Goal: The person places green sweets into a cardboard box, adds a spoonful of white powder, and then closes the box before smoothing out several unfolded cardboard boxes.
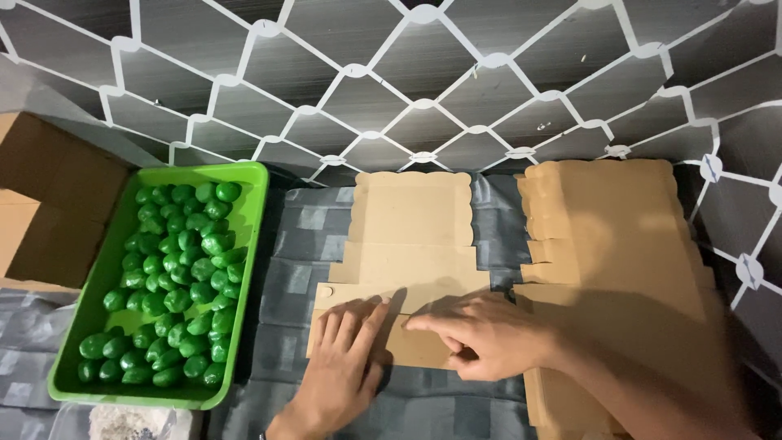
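Directly under both hands' fingers [383, 314]: cardboard blank [411, 244].

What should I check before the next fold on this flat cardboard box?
1. Left hand flat on the cardboard blank: ok, palm and fingers press its lower flap.
2. Right hand on the same flap: ok, its fingertips press the flap beside the left hand.
3. Blank lying flat on the cloth: ok, the scalloped top panel lies flat.
4. Blank apart from the stack of blanks: ok at the top; lower down the right arm hides the gap, cannot tell.
5. Green tray of green wrapped pieces clear of the blank: ok, cloth shows between them.
6. Crease under the hands: cannot tell, covered.
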